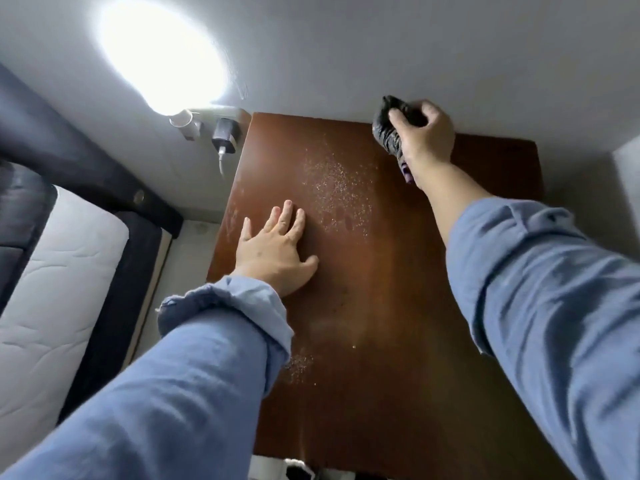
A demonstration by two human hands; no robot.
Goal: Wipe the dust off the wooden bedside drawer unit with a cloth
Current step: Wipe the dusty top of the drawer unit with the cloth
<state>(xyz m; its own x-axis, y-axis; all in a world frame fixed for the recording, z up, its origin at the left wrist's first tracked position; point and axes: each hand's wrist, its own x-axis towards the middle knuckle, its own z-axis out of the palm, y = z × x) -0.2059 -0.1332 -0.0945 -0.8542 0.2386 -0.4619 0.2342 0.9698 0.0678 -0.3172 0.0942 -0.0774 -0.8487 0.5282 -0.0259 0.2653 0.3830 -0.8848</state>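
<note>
The wooden bedside drawer unit shows its reddish-brown top from above, standing against a white wall. Pale dust speckles the far middle of the top, and a smaller patch lies near the front left. My left hand rests flat on the top at its left side, fingers straight. My right hand grips a bunched dark cloth at the far edge of the top, close to the wall. The cloth's lower end hangs past my wrist.
A wall socket with a black charger and white cable sits left of the unit. A bright lamp glares on the wall above it. A mattress in a dark bed frame lies to the left, with a narrow gap between.
</note>
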